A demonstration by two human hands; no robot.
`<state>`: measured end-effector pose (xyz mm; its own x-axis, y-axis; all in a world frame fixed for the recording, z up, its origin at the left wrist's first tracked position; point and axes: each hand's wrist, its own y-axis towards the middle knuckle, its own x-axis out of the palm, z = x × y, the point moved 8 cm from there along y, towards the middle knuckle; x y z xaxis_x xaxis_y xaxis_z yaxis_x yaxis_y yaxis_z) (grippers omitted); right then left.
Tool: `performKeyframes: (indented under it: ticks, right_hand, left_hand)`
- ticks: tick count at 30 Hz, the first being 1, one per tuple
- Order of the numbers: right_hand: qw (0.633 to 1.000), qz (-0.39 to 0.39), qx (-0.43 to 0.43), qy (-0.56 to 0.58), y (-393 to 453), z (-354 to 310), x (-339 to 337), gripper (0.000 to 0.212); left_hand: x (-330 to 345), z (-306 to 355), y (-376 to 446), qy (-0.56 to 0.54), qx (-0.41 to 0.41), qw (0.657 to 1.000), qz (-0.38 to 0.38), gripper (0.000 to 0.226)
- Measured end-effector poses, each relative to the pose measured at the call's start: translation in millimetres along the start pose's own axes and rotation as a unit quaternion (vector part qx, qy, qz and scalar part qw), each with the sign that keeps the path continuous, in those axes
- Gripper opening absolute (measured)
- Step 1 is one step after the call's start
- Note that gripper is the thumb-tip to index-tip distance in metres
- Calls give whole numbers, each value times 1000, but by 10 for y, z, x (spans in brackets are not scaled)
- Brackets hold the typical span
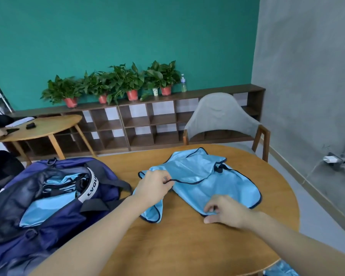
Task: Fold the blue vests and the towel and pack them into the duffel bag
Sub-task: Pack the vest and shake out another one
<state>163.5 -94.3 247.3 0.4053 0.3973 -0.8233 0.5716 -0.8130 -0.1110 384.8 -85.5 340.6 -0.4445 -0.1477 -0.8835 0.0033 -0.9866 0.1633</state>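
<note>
A light blue vest [199, 176] with dark trim lies crumpled on the round wooden table [187, 246]. My left hand [154, 186] pinches the vest's dark trimmed edge near its left side. My right hand [225, 211] pinches the vest's near edge between thumb and fingers. At the left stands the navy duffel bag [54, 212], unzipped, with light blue fabric [48, 210] lying inside. No towel is visible.
A grey chair [223, 118] stands behind the table. A second wooden table [48, 126] is at the far left, in front of low shelves with potted plants [116, 82]. More light blue fabric [281, 269] shows below the table's near right edge.
</note>
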Motion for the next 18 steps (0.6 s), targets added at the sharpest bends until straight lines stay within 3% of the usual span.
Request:
performKeyframes:
  ticks: [2, 6, 13, 16, 18]
  right_hand:
    - [999, -5, -23, 31, -35, -142, 136, 4]
    - [995, -11, -46, 90, -110, -341, 200, 5]
    - [964, 82, -32, 252, -227, -430, -133, 12]
    - [950, 95, -14, 298, -232, -416, -242, 25]
    - [939, 107, -10, 325, -216, -411, -306, 28]
  left_hand:
    - [22, 31, -27, -50, -7, 999, -1, 20]
    - [138, 157, -222, -125, 9, 992, -18, 7]
    - [229, 294, -473, -128, 67, 989, -13, 38]
    - [249, 380, -504, -112, 68, 990, -46, 24]
    - [285, 456, -536, -59, 80, 993, -67, 43]
